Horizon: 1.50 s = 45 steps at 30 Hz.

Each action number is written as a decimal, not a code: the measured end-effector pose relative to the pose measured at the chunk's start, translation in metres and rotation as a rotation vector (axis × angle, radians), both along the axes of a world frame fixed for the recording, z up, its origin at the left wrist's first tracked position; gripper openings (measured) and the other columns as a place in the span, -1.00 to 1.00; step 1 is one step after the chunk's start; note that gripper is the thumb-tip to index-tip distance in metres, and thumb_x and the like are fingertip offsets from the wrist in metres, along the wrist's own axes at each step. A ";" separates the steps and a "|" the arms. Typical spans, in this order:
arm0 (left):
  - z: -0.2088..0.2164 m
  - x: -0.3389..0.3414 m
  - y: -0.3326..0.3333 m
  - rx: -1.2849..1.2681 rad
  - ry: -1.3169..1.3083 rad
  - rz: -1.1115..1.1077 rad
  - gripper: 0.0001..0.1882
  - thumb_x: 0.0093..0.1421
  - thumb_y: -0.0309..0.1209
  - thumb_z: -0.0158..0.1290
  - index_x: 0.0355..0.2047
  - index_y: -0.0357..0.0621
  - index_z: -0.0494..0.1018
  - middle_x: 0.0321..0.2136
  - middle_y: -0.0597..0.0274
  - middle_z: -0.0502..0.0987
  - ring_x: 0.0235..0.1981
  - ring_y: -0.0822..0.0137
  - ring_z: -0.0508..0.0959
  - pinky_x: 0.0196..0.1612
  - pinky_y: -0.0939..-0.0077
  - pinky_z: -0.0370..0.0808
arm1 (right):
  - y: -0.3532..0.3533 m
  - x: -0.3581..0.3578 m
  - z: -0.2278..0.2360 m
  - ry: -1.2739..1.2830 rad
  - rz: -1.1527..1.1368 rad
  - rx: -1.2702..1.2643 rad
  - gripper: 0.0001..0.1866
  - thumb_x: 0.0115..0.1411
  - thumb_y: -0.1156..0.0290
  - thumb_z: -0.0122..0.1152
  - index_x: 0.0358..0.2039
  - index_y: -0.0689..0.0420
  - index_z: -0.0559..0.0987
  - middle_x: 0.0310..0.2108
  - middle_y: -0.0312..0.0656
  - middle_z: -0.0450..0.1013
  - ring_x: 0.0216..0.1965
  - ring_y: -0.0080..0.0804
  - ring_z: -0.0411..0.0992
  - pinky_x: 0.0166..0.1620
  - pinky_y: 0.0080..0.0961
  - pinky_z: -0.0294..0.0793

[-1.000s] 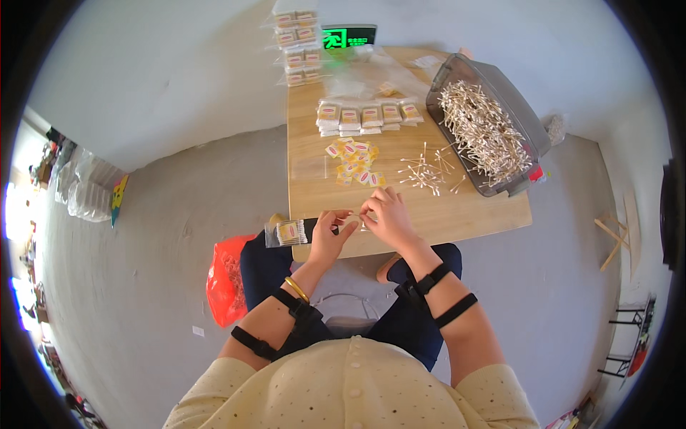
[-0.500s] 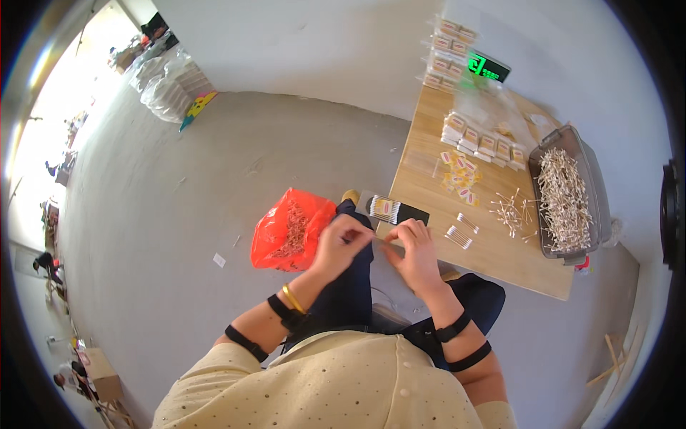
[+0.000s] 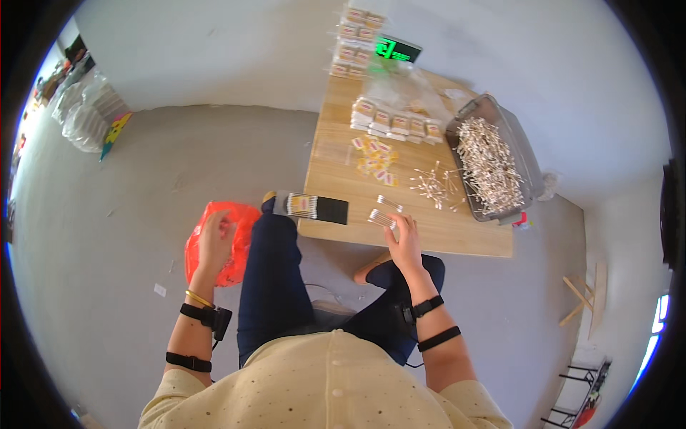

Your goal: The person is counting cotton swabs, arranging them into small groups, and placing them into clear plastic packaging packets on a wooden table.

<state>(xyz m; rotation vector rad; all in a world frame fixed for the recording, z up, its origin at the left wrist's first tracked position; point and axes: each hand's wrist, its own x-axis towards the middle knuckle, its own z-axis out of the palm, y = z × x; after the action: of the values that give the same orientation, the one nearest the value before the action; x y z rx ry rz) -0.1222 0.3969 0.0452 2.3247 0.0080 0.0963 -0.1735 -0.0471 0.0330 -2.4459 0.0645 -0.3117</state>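
Left hand (image 3: 216, 239) reached down over red bag (image 3: 232, 250) on floor, fingers loosely spread, touching bag. Right hand (image 3: 404, 239) pinched small bundle of sticks (image 3: 381, 217) at table (image 3: 457, 232) edge, near loose sticks (image 3: 436, 187) and full grey tray (image 3: 529, 168), handy for grabbing more.

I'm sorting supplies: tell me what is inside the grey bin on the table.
The grey bin holds a heap of thin pale sticks filling most of it. Whatever lies beneath the heap, and the bin's floor, is covered.
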 end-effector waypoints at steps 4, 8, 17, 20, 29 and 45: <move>0.010 0.013 -0.120 -0.075 -0.120 -0.470 -0.69 0.22 -0.42 0.19 -0.03 -0.20 0.56 -0.14 -0.01 0.60 -0.09 -0.02 0.60 0.01 0.20 0.54 | -0.026 0.015 -0.027 0.025 -0.061 -0.190 -0.43 0.32 0.28 0.16 0.32 0.12 0.37 0.30 0.05 0.31 0.32 0.08 0.24 0.34 -0.09 0.23; -0.001 0.006 -0.208 -0.037 -0.036 -0.751 -0.61 0.25 -0.31 0.18 0.06 -0.18 0.50 0.02 -0.02 0.52 0.11 -0.08 0.49 0.20 0.11 0.42 | -0.014 0.034 -0.043 0.242 -0.026 -0.380 -0.22 0.38 0.05 0.05 0.48 0.13 0.08 0.50 0.05 -0.04 0.50 0.08 -0.07 0.47 0.05 -0.05; -0.038 0.020 -0.276 0.112 -0.162 -0.815 -0.35 0.31 -0.19 0.11 0.31 -0.23 0.25 0.31 -0.08 0.26 0.37 -0.07 0.23 0.41 0.07 0.19 | -0.019 0.032 -0.065 0.134 -0.083 -0.360 -0.24 0.41 0.03 0.01 0.47 0.15 0.10 0.50 0.10 -0.05 0.51 0.11 -0.10 0.48 0.05 -0.08; -0.046 0.037 -0.293 0.241 -0.239 -0.851 -0.24 0.36 -0.04 0.02 0.40 -0.25 0.14 0.43 -0.07 0.10 0.48 -0.01 0.06 0.49 0.07 0.05 | -0.031 0.032 -0.055 0.072 -0.116 -0.144 -0.34 0.41 0.16 0.06 0.42 0.16 0.21 0.44 0.11 0.06 0.44 0.13 0.03 0.43 0.01 0.04; -0.064 0.048 -0.322 0.617 -0.274 -0.980 -0.18 0.43 0.14 -0.23 0.48 -0.19 0.02 0.50 0.12 0.02 0.54 0.14 -0.07 0.53 0.03 -0.17 | -0.106 0.042 -0.034 -0.070 -0.336 -0.180 -0.67 0.15 0.48 0.30 -0.04 0.02 0.57 -0.06 -0.13 0.42 0.04 -0.03 0.35 0.11 -0.09 0.35; -0.065 0.044 -0.329 0.524 -0.256 -0.890 -0.16 0.40 0.10 -0.13 0.47 -0.23 0.01 0.47 0.06 0.07 0.53 0.14 -0.03 0.52 -0.12 -0.22 | -0.072 0.119 -0.043 -0.062 -0.049 -0.106 -0.96 0.16 0.41 0.34 -0.39 0.01 0.62 -0.23 -0.26 0.45 -0.05 -0.13 0.38 0.03 -0.15 0.37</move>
<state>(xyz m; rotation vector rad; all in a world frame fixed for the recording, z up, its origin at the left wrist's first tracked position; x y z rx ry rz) -0.0783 0.0679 -0.0200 2.5762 -1.2925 -0.0654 -0.0546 -0.1187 -0.0099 -2.5407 0.0828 -0.4229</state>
